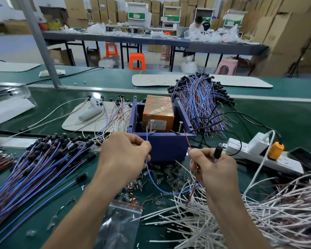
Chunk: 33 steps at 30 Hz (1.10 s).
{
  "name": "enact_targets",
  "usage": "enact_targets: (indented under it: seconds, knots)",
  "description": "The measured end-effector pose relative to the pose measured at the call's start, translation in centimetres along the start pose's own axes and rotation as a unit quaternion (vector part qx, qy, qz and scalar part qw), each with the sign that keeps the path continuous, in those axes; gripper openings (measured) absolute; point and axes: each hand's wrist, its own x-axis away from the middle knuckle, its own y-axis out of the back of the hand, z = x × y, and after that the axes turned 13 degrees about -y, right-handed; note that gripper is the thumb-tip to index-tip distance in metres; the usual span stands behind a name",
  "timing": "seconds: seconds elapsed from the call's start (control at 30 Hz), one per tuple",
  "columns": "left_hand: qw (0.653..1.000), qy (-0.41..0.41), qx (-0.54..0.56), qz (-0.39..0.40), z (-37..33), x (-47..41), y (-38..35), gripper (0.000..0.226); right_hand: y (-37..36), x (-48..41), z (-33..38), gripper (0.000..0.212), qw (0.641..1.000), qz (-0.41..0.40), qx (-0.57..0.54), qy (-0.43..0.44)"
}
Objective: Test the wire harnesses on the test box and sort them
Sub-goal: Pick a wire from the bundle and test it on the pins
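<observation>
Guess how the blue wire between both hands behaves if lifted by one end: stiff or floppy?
Probably floppy: the blue wire sags in a loop from the left hand to the right hand, gripping a black connector. Its tip above the left pinch stands straight, so short lengths likely hold shape. Likely light: a fingertip pinch carries it.

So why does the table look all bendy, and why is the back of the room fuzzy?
Head view: the wide lens curves the edge of the green table and tilts the grey pole; the far cardboard boxes look soft; light glares off the taped orange box; the left hand pinching the blue wire and the right hand holding the brown wire are sharp.
</observation>
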Motion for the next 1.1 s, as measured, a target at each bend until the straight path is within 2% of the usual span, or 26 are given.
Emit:
enact_targets:
  seconds: [0.4,0.67,1.1]
  knots:
    - [0.999,-0.024,0.005,0.032,-0.43,0.19,-0.43,0.033,-0.01,-0.1,-0.09,0.027,1.0,-0.019,-0.001,0.002]
    - [1.0,-0.001,-0.001,-0.029,-0.33,0.21,-0.06,0.034,-0.25,-0.26,-0.16,0.025,0.998,-0.053,-0.015,0.009]
    - [0.999,-0.04,0.036,0.001,-0.21,0.25,-0.6,0.033,-0.22,-0.11,-0.24,0.026,0.999,-0.04,-0.007,0.024]
